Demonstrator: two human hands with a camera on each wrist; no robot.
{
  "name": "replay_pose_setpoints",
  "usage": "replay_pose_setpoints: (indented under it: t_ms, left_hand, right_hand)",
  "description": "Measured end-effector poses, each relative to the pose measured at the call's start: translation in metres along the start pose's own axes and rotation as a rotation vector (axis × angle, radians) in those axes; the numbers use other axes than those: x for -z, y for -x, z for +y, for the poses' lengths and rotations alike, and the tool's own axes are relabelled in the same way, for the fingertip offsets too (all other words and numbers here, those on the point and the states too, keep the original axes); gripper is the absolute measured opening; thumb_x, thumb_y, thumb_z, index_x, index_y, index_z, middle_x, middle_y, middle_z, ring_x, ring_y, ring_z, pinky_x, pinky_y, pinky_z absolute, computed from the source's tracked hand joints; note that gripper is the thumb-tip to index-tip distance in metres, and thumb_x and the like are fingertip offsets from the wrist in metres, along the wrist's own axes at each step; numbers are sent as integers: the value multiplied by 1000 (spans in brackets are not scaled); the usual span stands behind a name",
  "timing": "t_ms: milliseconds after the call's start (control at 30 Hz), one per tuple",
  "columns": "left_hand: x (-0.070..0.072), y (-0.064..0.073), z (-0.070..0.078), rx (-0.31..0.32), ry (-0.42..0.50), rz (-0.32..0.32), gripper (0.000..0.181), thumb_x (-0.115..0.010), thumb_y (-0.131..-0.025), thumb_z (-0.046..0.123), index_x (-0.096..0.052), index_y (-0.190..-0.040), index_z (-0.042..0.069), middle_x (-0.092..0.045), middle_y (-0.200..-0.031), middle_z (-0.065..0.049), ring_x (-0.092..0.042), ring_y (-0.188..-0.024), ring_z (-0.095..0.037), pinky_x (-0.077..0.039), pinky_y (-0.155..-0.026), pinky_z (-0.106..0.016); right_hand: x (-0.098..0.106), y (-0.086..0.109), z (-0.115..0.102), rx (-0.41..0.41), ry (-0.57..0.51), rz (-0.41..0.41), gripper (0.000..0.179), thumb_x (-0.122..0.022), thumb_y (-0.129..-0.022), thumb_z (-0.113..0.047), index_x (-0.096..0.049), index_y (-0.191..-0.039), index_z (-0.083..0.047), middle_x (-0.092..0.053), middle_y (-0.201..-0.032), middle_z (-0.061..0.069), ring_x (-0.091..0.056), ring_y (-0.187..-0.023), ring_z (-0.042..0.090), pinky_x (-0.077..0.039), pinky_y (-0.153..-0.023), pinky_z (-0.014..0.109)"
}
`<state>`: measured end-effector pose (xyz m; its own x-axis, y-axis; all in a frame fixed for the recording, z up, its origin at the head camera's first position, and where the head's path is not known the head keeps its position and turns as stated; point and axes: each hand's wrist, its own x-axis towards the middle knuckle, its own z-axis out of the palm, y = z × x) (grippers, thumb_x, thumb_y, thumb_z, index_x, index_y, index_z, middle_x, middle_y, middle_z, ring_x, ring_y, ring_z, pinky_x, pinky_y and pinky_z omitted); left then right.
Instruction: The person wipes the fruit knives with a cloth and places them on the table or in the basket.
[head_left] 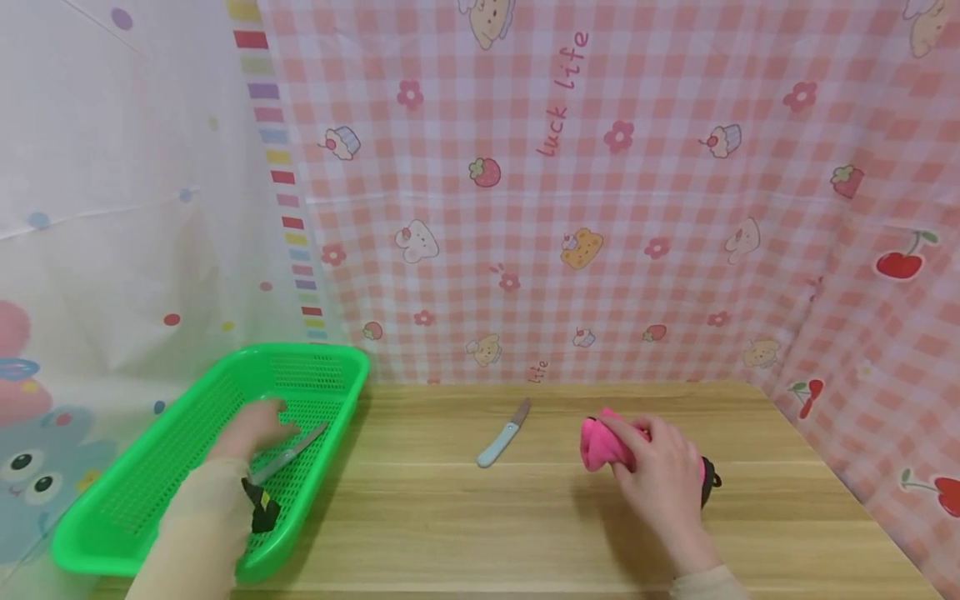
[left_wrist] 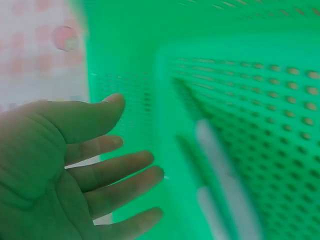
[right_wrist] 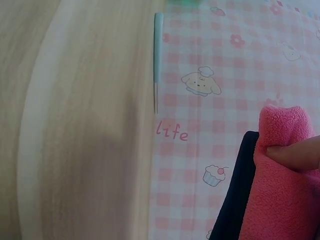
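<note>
My left hand (head_left: 258,425) is inside the green plastic basket (head_left: 75,542), fingers apart and holding nothing. Beside it in the basket lies a knife (head_left: 288,457) with a pale handle. The left wrist view, blurred, shows two pale handles (left_wrist: 225,175) with dark blades; whether one is a reflection I cannot tell. My right hand (head_left: 663,479) grips a pink fleece cloth (head_left: 600,446) with a black part, held above the table; the thumb presses into it in the right wrist view. Between the hands, a small knife (head_left: 501,442) with a light blue handle lies on the table.
The wooden table (head_left: 450,533) meets a pink checked curtain (head_left: 525,208) at the back and right. A white printed sheet (head_left: 112,167) hangs on the left, close behind the basket. A black strap-like piece (head_left: 262,508) sits at my left wrist.
</note>
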<state>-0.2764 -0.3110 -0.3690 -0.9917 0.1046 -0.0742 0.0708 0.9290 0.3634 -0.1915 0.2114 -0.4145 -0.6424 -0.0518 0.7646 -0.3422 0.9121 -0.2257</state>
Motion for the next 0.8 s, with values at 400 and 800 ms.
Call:
replay_pose_setpoints:
  t_ms: [400,800]
  left_hand:
    - [32,2,40,-125,-14,93,71,-60,-98,28,-31,-141,-20,-44,-134,-41,-51,-116,-53,-44,-93,-62]
    - [15,11,117,-274,-57,180,63,-66,-95,26,-43,-138,-14,-54,-131,-33,-52,-120,-48,-44,-98,-58]
  right_hand:
    - [1,-4,7,11,17,-30,64,-89,-57,2,-74,-114,-21,-61,-97,15,-57,-86,39,-42,-76,55]
    - [-4,-7,21,-8,22,-52,59,-90,-59,-3,-75,-114,-18,-61,-94,15,-57,-85,38,-42,-72,56]
